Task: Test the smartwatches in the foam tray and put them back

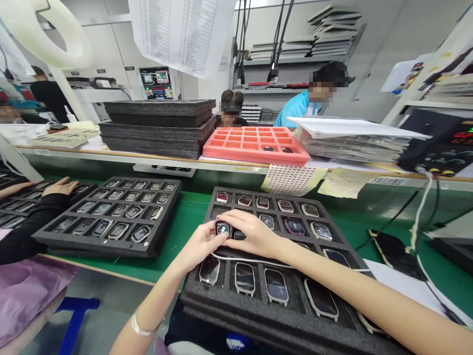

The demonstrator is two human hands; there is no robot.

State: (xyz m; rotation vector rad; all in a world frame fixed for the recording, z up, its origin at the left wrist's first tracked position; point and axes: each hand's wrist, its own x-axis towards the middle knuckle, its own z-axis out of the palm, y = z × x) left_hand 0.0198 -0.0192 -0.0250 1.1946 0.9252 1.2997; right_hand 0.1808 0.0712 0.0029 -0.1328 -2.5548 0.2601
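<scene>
Both my hands meet over a black foam tray (332,227) full of smartwatch bodies. My left hand (201,242) pinches a small watch body (222,228) with a lit screen by its left side. My right hand (251,231) closes on the same watch from the right, fingers curled over it. A thin white cable (251,260) runs across the tray under my right wrist. Several larger dark-screened watch bodies (244,277) lie in the tray's near row, smaller ones (294,226) in the far rows.
A second black tray (162,236) of watches lies to the left on the green belt, where another person's hand (61,187) in a black sleeve rests. Behind stand stacked black trays (158,125), a red compartment tray (254,143), paper stacks (351,138). Two people sit opposite.
</scene>
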